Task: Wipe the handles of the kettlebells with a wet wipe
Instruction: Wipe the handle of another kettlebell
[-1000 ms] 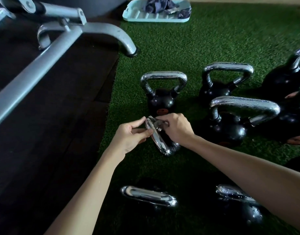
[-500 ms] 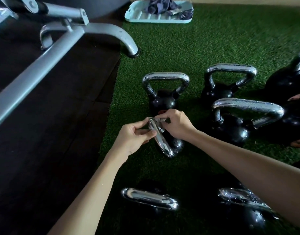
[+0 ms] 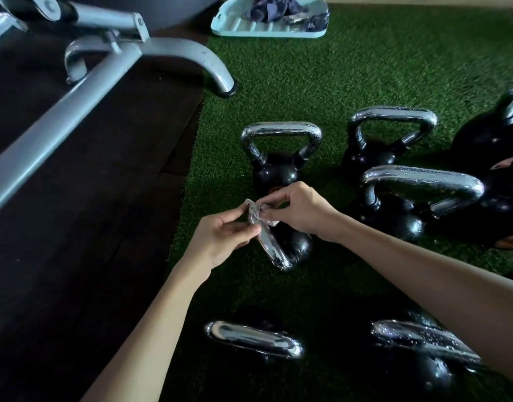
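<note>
Several black kettlebells with chrome handles stand on green turf. A small kettlebell point(image 3: 293, 245) sits in the middle, its chrome handle point(image 3: 271, 248) running toward me. My left hand point(image 3: 223, 239) pinches the far end of that handle. My right hand point(image 3: 301, 210) pinches a crumpled white wet wipe point(image 3: 259, 211) against the same end of the handle. Behind it stands another kettlebell point(image 3: 275, 169); further ones stand at the right point(image 3: 394, 216) and back right point(image 3: 374, 158). Two chrome handles show near me, one at the left point(image 3: 255, 339) and one at the right point(image 3: 423, 339).
A grey metal bench frame point(image 3: 110, 71) crosses the dark rubber floor at the left, one foot reaching the turf edge. A pale blue tray point(image 3: 240, 27) holding dark cloths lies at the far edge of the turf. More large kettlebells point(image 3: 493, 140) crowd the right side.
Both hands stay at the small kettlebell's handle end. The wipe now shows more plainly, bunched between the fingers. The view has shifted slightly.
</note>
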`<state>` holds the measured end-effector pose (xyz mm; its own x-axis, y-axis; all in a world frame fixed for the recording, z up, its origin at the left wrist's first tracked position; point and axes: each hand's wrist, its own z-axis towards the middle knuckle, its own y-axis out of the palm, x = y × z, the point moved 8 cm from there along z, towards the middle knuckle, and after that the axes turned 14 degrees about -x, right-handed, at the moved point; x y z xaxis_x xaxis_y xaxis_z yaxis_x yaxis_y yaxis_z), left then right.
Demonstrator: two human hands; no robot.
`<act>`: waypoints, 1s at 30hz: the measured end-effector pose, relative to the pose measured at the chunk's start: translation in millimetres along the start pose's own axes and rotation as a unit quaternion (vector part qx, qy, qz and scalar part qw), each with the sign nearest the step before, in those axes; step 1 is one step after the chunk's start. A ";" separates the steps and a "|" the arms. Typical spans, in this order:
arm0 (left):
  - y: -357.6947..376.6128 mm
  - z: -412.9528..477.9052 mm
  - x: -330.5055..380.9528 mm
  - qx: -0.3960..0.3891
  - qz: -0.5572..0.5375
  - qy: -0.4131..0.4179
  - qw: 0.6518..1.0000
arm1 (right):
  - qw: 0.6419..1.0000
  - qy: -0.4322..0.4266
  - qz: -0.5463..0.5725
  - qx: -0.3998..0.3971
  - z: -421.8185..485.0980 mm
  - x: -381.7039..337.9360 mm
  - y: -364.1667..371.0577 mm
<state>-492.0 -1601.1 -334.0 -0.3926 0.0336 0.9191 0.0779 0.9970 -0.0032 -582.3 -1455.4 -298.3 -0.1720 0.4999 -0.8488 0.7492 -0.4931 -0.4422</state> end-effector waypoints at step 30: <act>-17.6 11.5 -7.9 0.006 -0.068 -0.013 0.998 | 0.973 0.006 -0.223 -0.059 -29.8 32.5 22.2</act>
<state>-500.7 -1618.1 -345.8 -0.4230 -0.0996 0.9007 0.0113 0.9933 0.1152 -552.3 -1428.9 -327.1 -0.4902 0.6536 -0.5766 0.6695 -0.1412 -0.7292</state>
